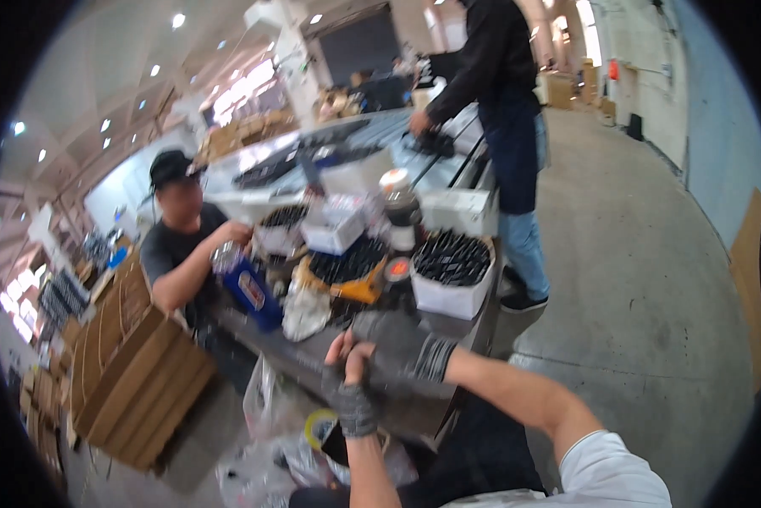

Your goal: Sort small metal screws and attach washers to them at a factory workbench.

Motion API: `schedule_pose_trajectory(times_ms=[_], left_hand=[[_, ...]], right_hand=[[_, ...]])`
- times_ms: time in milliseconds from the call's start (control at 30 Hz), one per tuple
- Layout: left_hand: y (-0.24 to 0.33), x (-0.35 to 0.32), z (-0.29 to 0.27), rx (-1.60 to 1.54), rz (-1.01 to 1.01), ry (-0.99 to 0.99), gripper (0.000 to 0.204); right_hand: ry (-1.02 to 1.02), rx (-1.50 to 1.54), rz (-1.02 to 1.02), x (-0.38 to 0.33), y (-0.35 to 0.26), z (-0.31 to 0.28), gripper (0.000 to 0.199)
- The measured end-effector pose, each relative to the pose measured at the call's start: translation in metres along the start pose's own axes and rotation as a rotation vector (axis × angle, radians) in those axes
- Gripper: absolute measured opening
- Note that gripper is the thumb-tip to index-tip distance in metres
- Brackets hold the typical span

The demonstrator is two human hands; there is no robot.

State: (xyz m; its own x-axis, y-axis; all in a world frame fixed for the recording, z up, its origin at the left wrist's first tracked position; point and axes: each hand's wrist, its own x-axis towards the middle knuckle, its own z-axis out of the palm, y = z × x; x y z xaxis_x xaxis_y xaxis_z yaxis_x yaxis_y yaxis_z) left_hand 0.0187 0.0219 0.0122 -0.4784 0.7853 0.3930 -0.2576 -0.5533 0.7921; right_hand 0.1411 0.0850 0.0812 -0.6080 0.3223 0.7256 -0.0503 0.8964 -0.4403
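Both my hands wear grey gloves with bare fingertips and meet over the near edge of the dark table (300, 360). My left hand (349, 378) points upward, its fingers bent against those of my right hand (391, 340), which reaches in from the right. Both look closed; blur and overlap hide whatever may be between them. Just beyond lie a crumpled white cloth (307, 316) and a blue can (249, 289). A white box (453, 298) full of slim black parts (452, 256) stands past my right hand, with a second black heap (349, 256) left of it.
A dark jar (402, 222) and small white box (333, 227) stand farther back. One person (181, 233) is at the table's left side; another (507, 110) stands beyond. Clear plastic bags (266, 461) and a yellow ring (319, 429) are below my hands; stacked cardboard (139, 398) is left.
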Motion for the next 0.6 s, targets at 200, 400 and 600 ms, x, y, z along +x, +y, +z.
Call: schedule_pose_trajectory(times_ms=[200,400,600], left_hand=[[0.005,-0.003,-0.010,-0.014,-0.122,0.093,0.029],[0.011,-0.012,-0.010,-0.008,-0.040,0.202,0.025],[0.012,-0.011,-0.006,0.053,-0.070,0.238,0.025]], right_hand=[[-0.105,0.045,0.241,0.017,0.004,-0.008,0.015],[-0.081,0.116,0.505,0.014,-0.007,-0.019,0.023],[-0.348,-0.336,0.338,-0.034,0.027,-0.004,0.026]])
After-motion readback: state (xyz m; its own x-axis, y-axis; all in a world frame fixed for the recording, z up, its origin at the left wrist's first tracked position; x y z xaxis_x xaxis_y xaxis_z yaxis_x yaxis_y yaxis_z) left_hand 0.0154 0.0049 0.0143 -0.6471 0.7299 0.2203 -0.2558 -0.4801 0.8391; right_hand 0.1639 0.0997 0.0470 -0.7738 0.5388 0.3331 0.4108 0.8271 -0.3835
